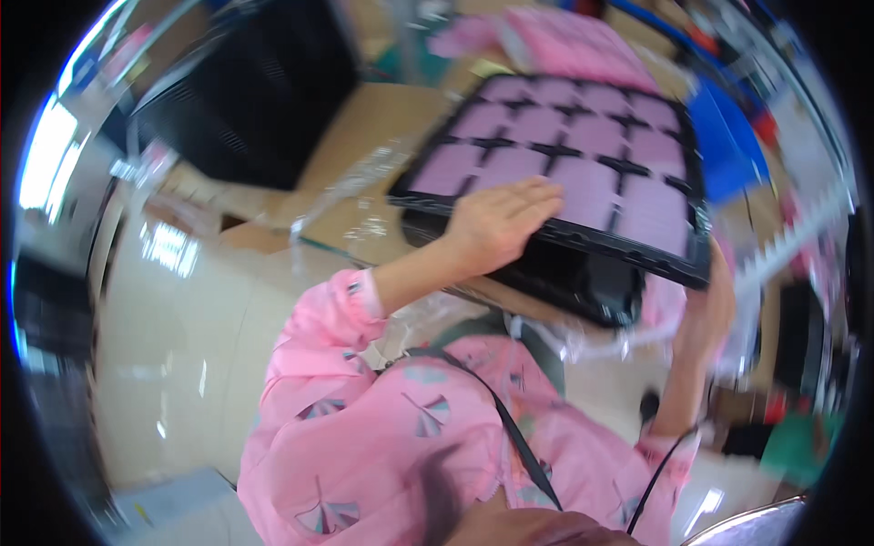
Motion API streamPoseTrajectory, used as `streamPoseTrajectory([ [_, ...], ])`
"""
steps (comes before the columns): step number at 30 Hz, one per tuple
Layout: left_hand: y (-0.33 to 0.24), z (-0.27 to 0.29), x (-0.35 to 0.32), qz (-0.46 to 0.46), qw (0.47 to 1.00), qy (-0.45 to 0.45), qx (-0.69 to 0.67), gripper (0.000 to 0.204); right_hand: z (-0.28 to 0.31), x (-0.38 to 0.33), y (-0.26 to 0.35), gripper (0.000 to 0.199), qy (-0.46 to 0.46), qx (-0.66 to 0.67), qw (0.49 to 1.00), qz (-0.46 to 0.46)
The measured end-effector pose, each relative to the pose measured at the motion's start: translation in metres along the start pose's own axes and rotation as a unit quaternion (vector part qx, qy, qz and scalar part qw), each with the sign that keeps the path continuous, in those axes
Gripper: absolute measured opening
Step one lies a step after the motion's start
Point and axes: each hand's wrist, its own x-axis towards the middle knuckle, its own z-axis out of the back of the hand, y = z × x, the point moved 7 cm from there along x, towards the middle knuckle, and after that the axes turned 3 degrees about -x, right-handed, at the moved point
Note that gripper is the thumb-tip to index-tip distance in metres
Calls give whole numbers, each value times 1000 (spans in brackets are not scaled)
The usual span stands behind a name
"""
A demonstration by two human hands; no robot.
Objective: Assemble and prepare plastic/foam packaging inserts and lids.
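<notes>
Two hands carry a black gridded tray (583,136) whose cells each hold a pale pink rectangular sheet. The tray is tilted, its far edge higher and its near right corner dipping, so it needs support from both sides. The left hand (496,223) lies flat on the tray's near left edge, fingers (537,196) stretched out and spread over the pink cells, pressing down rather than curling round anything; this seems to keep the sheets from sliding. The right hand (710,305) sits at the near right corner, mostly hidden under the rim, apparently bearing the weight from beneath; I cannot tell how its fingers close. A second black tray (583,282) shows just under the first, touching it. Clear plastic wrap (364,196) trails to the left over a brown cardboard surface (382,118). Farther left stands a dark crate (255,91), and a blue bin (728,146) sits to the right.
</notes>
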Motion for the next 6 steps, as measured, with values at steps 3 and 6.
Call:
streamPoseTrajectory([
  [3, 22, 56, 22, 42, 993, -111, -30, 32, -24, -6, 31, 46, 47, 31, 988, 147],
  [6, 45, 122, 30, 147, 971, -187, 6, 26, -57, -4, 8, 51, 152, -40, 977, 143],
])
